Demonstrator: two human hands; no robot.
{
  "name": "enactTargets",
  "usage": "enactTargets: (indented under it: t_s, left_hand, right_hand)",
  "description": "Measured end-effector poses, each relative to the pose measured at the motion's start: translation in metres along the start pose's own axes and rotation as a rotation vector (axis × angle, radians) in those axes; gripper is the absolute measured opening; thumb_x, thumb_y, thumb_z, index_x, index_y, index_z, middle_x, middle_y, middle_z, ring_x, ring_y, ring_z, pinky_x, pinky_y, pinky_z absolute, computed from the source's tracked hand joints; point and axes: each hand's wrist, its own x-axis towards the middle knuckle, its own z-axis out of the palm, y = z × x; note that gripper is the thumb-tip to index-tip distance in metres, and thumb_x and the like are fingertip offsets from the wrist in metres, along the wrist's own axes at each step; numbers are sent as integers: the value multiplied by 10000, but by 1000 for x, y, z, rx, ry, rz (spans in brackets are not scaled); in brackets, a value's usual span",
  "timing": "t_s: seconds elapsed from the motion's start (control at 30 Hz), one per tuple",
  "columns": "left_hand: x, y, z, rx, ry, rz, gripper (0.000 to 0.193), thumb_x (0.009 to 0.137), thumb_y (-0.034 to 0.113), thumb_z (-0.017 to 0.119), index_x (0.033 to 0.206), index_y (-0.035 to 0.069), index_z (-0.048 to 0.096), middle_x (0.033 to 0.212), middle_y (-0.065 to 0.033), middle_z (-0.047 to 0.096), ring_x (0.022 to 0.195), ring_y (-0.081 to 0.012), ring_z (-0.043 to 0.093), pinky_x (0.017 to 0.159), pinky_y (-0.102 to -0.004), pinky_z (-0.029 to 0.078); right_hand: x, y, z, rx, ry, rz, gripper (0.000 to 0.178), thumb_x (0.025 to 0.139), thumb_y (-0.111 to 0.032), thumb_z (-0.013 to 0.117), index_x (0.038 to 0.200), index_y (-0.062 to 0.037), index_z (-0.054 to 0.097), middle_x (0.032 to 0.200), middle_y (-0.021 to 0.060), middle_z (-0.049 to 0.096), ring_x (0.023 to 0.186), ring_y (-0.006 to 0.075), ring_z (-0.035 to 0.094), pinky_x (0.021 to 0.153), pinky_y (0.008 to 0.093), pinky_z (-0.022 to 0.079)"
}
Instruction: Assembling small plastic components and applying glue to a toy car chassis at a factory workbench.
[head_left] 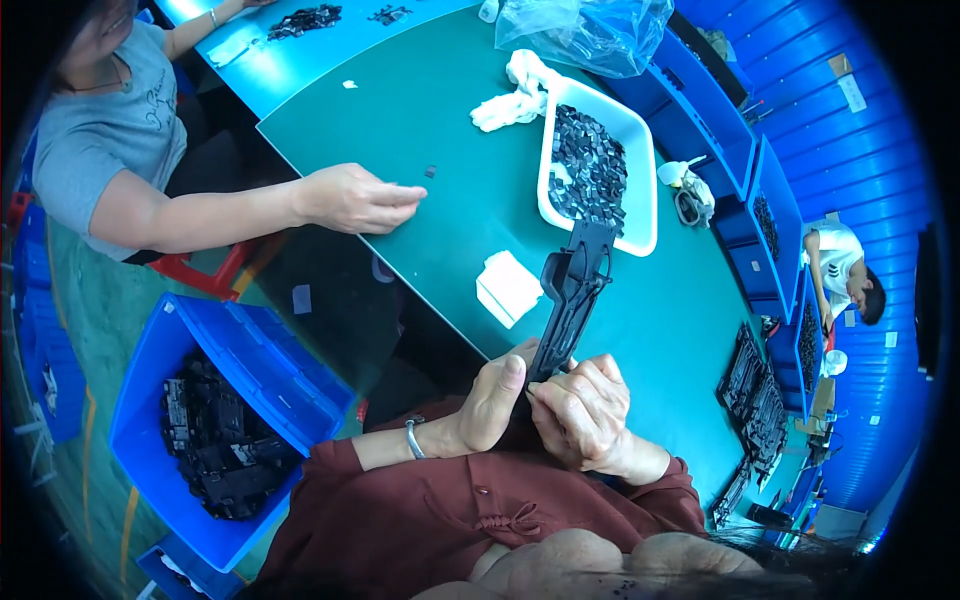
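A long black molded plastic part point(575, 290) is held up at a slant in front of my chest, its far end overlapping the near edge of a white tray point(648, 190). My left hand point(490, 400) is closed on the part's lower left side, thumb up, with its other fingers partly hidden behind it. With curled fingers, my right hand point(585, 415) grips the near end from the right. Many small dark pieces point(588, 165) fill the tray. A folded white paper point(508, 290) lies on the table just left of the part.
Across the green table point(400, 110), a co-worker's hand point(360, 200) reaches toward a small dark piece point(430, 171). A blue bin point(140, 440) of black parts stands at my left. More black parts point(752, 395) lie stacked at right, beside blue bins point(780, 220). A white cloth point(515, 95) touches the tray.
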Motion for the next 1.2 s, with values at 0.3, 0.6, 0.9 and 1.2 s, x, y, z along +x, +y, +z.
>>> enactTargets:
  t_s: [0.3,0.6,0.9,1.2]
  left_hand:
    - [-10,1,10,2,44,33,668,1122,445,201,1213,-78,607,1187,-187,612,1106,-271,599,986,-373,444]
    - [-12,4,9,46,33,61,631,1124,434,203,1246,-65,571,1147,-154,624,1074,-205,600,949,-325,453]
    - [-13,2,9,28,37,60,700,1117,482,153,1281,-60,566,1131,-148,666,1055,-176,633,929,-303,488]
    - [-18,8,13,-91,77,14,753,1102,515,96,1354,-60,511,1194,-172,658,1115,-194,636,970,-315,498]
  right_hand:
    - [-3,-11,-3,13,25,5,239,695,37,778,896,-14,660,747,55,635,584,184,557,589,330,388]
    - [2,-12,-7,-21,25,-57,260,675,32,773,903,-8,654,751,58,621,585,186,548,567,336,356]
    - [-2,-13,-3,-25,25,-45,273,669,36,788,910,-2,667,752,60,627,591,188,559,574,338,367]
    - [-4,-12,-5,51,42,-17,337,691,29,826,999,-8,695,788,58,660,624,190,573,580,335,371]
